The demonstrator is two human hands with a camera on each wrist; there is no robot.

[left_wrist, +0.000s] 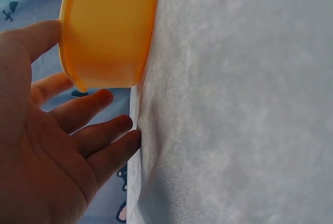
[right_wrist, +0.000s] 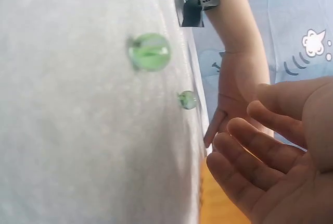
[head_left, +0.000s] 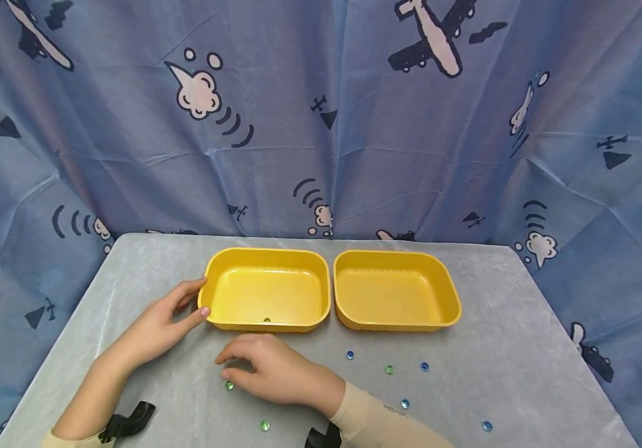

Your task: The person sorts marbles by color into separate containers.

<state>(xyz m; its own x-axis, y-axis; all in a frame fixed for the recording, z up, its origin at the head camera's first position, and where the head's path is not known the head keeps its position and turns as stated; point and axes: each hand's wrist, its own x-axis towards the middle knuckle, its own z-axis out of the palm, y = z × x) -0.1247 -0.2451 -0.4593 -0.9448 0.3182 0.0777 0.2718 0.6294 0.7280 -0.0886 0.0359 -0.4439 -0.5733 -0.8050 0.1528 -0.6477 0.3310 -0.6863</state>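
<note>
The left yellow bin (head_left: 267, 254) lies on the grey cloth with one small marble (head_left: 267, 320) inside, by its front wall. At that bin's left end, my left hand (head_left: 160, 323) touches the rim with thumb and forefinger, the other fingers spread loosely, as the left wrist view shows. In front of the same bin, my right hand (head_left: 276, 370) hovers over the cloth, fingers slightly bent and holding nothing visible. Just below its fingertips is a green marble (head_left: 229, 386). Nearer the front lies another green marble (head_left: 264, 425), also seen in the right wrist view.
Beside the left bin stands a second yellow bin (head_left: 396, 255). To the right of my right hand lie a green marble (head_left: 389, 369) and several blue marbles (head_left: 424, 366) on the table (head_left: 522, 348). A patterned blue curtain (head_left: 309, 124) hangs behind.
</note>
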